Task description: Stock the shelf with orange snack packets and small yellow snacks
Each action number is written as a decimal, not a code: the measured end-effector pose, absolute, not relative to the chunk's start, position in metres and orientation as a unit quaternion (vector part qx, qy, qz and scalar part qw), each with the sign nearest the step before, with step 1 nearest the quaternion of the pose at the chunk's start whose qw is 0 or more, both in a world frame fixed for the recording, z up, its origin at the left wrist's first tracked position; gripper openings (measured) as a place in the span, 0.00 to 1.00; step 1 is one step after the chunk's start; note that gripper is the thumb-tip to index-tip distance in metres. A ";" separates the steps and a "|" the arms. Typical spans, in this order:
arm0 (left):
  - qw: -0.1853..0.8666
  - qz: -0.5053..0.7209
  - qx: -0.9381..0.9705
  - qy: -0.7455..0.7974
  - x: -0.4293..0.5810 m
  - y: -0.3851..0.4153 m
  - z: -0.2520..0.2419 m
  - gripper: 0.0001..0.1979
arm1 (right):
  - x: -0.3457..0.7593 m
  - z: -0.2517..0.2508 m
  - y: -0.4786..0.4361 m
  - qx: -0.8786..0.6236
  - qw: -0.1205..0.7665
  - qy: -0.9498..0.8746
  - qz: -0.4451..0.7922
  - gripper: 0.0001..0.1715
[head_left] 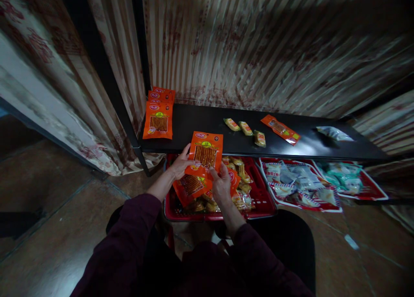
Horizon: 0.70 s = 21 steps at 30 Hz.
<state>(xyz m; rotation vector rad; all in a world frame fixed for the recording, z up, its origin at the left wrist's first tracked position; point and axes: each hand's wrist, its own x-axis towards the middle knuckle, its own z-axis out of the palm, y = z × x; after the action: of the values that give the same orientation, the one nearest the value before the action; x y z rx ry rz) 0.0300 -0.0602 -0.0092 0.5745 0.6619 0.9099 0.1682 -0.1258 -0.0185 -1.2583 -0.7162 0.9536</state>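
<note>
An orange snack packet [206,153] is held upright over a red basket [263,202]. My left hand [180,164] grips its left edge, fingers closed on it. Its lower right corner is pinched by my right hand [221,185]. Under them, more orange packets [190,187] and small yellow snacks fill the basket. A stack of the same orange packets [158,120] lies at the left end of the black shelf [300,148].
Small yellow packets [246,128], a long orange packet [280,130] and a clear bag [334,134] lie on the shelf. Red trays [371,195] of white and green packets sit below on the right. A striped curtain hangs behind. Brown tiled floor lies to the left.
</note>
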 end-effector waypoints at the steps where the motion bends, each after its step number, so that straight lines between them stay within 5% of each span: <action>1: 0.807 0.426 0.265 0.311 0.030 -0.060 -0.009 0.51 | 0.169 -0.019 -0.125 -0.550 0.649 -0.319 0.418 0.18; 14: 0.773 0.447 0.314 0.322 0.034 -0.061 -0.008 0.51 | 0.168 -0.007 -0.125 -0.539 0.649 -0.358 0.399 0.26; 21: 0.756 0.436 0.363 0.327 0.034 -0.062 -0.007 0.39 | 0.161 0.007 -0.128 -0.535 0.644 -0.378 0.395 0.28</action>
<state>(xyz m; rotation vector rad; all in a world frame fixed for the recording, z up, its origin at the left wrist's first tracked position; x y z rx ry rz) 0.0339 -0.0621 -0.0069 0.7903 0.7122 0.9497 0.1606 -0.1281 0.0073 -1.2179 -0.8600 0.8999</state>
